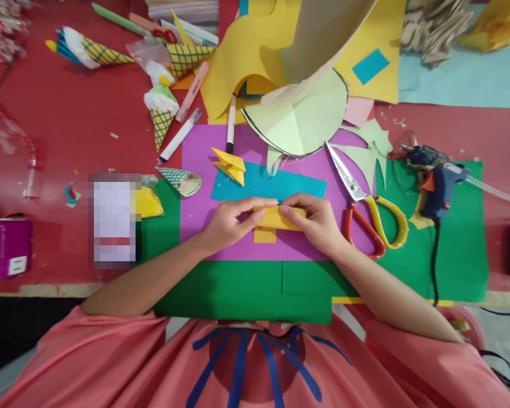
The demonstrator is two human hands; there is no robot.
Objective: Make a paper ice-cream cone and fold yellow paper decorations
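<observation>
My left hand (229, 222) and my right hand (315, 220) both pinch a small folded piece of yellow paper (277, 219), held just above a purple sheet (199, 170). A small yellow square scrap (264, 236) lies under the fold. A finished folded yellow shape (229, 163) rests on a blue strip (297, 184) a little further away. The purple sheet lies on a large green sheet (238, 289).
Scissors with red and yellow handles (365, 207) lie right of my right hand. A blue glue gun (436, 178) sits on the green sheet's right side. Pale green cut paper (301, 116), large yellow sheets (246, 62), markers (181, 135) and paper cones (161, 116) crowd the far side.
</observation>
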